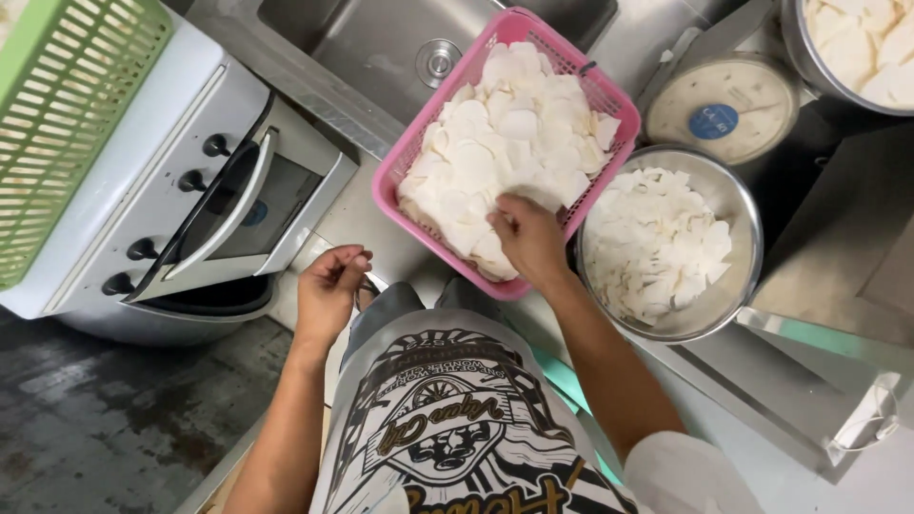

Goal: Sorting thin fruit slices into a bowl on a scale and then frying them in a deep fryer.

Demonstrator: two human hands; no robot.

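A person's right hand (528, 236) pinched thin white slices (505, 143) in the pink plastic basket (400, 181) at the sink's edge, apparently mid-sorting; the left hand (328, 290) hung loosely curled, empty, beside a heaped steel bowl (743, 205).

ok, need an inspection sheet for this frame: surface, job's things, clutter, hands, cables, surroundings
Surface: steel counter beside a sink; bare parts look wet or smeared.
Job's things: pink basket heaped with white slices, overhanging the counter edge; steel bowl of the same slices to its right.
Clutter: round lidded tub with a blue label; a second bowl of slices at the top right.
Hands: right hand in the basket, fingers on the slices; left hand loosely curled over the counter edge, whether it holds anything cannot be told.
Cables: thin white cord loop at the lower right.
Surroundings: small white oven with its door ajar, green basket on top; dark wet floor.
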